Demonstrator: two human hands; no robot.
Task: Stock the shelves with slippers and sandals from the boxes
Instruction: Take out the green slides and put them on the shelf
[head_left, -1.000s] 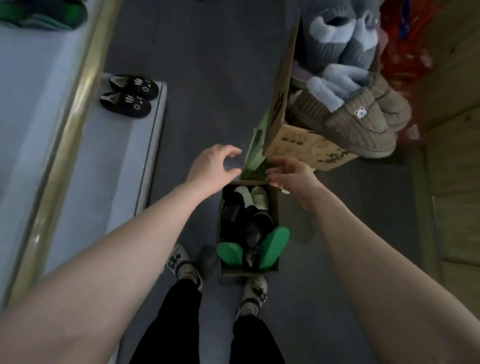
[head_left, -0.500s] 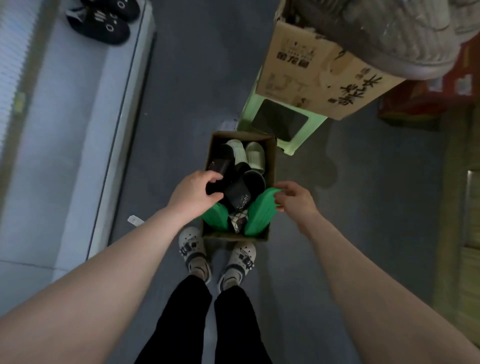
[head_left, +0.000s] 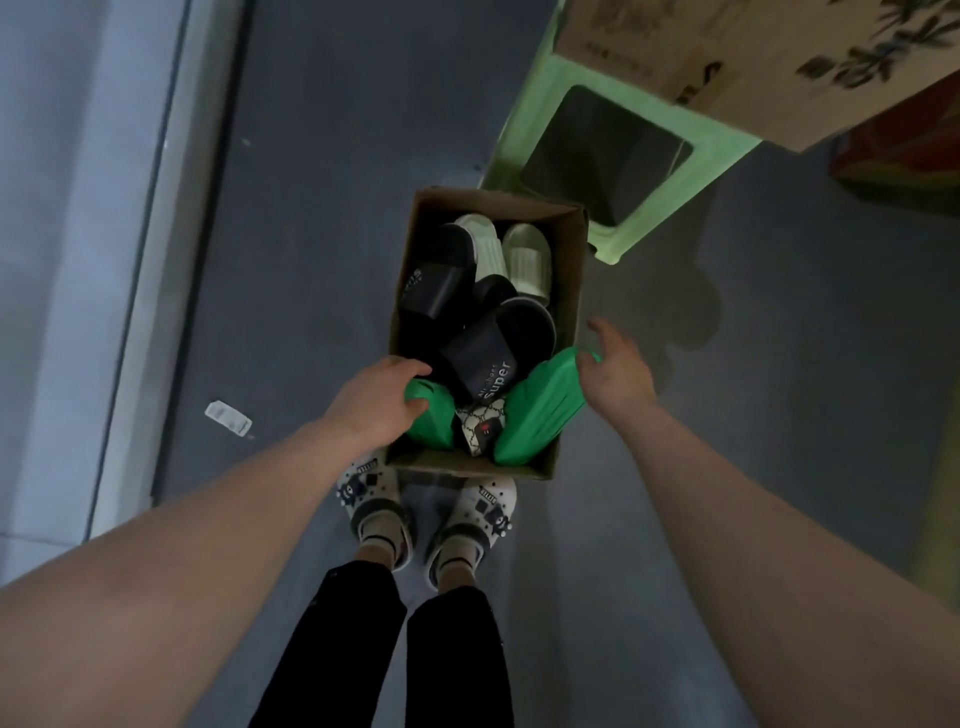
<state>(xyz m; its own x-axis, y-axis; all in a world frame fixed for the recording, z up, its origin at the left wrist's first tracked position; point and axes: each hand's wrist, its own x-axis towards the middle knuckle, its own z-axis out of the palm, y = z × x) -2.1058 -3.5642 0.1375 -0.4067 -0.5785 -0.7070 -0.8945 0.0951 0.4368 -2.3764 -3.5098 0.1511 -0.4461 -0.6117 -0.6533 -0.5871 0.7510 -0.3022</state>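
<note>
In the box on the floor, stood on end at its near side, the left green slipper is gripped by the left hand and the right green slipper is pinched at its top by the right hand.

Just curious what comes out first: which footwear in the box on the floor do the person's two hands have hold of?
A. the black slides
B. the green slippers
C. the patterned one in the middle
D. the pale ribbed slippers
B: the left hand grips the left green slipper and the right hand pinches the tip of the right green slipper, both at the near end of the cardboard box.
</note>
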